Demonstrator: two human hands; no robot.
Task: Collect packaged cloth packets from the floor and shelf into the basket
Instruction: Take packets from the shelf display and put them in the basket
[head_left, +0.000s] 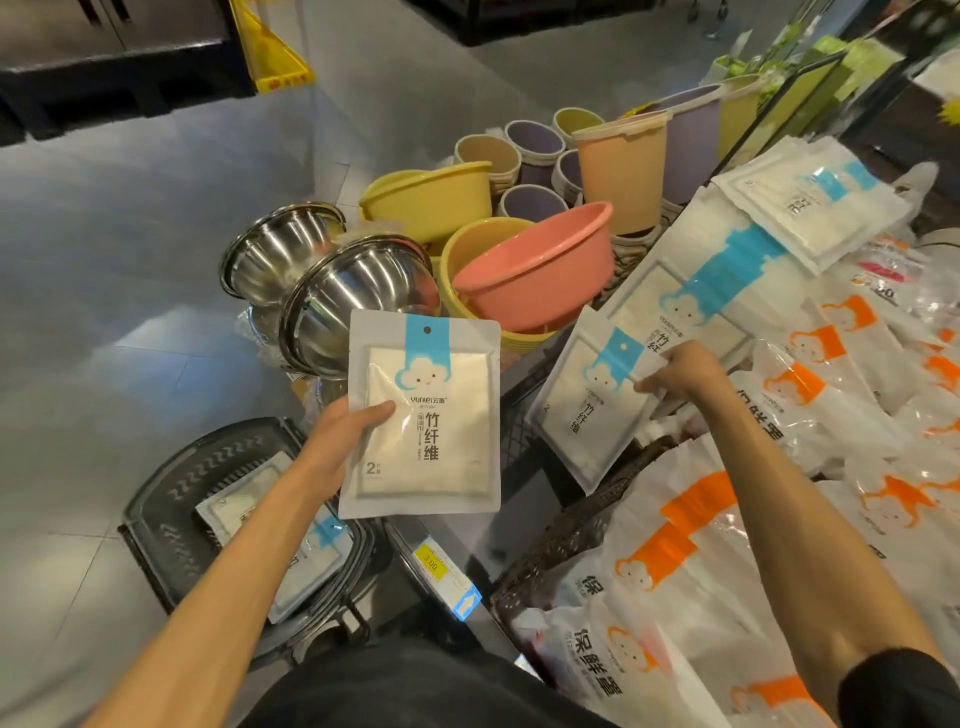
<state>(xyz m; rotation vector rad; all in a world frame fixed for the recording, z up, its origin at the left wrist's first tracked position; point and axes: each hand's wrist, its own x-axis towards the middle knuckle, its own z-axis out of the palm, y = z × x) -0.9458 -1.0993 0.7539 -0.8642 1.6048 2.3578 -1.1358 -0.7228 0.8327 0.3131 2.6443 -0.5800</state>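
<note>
At centre frame the left hand (343, 436) grips a flat, glossy white cloth packet (426, 415), thumb curled over its face; a blue strip with a cloud face drops from a punched hole. Right of centre, the right hand (680, 371) pinches a matching packet (587, 400) off the shelf (452, 582) stack. Lower left, the black slotted plastic basket (171, 499) holds more. Shiny steel bowls (353, 296) sit above.

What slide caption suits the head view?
Left hand holds a cloth packet; right hand grips a second packet.
</note>
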